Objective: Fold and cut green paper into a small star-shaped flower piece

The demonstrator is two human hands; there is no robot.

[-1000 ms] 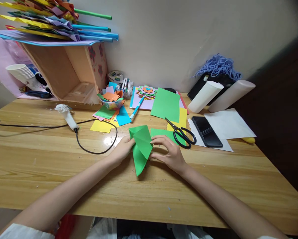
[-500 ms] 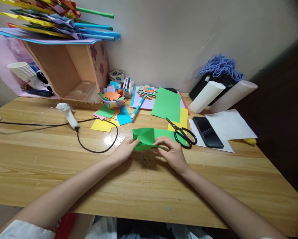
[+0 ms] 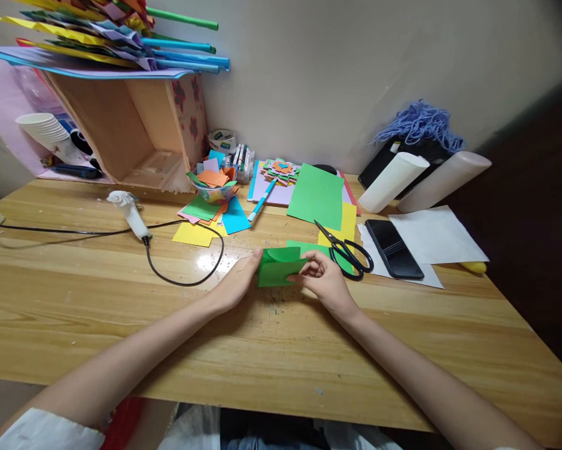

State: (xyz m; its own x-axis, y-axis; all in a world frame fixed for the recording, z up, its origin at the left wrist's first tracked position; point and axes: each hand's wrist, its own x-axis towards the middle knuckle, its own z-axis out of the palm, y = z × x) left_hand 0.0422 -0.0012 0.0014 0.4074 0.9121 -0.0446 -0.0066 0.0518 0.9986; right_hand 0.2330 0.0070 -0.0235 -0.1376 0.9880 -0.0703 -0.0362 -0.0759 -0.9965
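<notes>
A folded piece of green paper (image 3: 278, 273) is held between my two hands, just above the table, its layers standing apart at the top. My left hand (image 3: 241, 279) grips its left edge, with the thumb up along the fold. On the other side, my right hand (image 3: 326, 281) pinches the right edge between thumb and curled fingers. Behind it lies another strip of green paper (image 3: 294, 244), partly covered. Black-handled scissors (image 3: 351, 257) rest to the right of my right hand, over the green strip and a yellow sheet (image 3: 349, 217).
A glue gun (image 3: 133, 215) with a looping cord lies at left. Behind stand a bowl of paper scraps (image 3: 214, 192), a blue marker (image 3: 262, 201) and layered paper flowers (image 3: 282, 170). At right are a green sheet (image 3: 316, 197), a phone (image 3: 394, 249) and white paper rolls (image 3: 393, 181).
The green paper has turned and closed up, so its front layer now faces me as a flat panel. My left hand has shifted slightly right along with it.
</notes>
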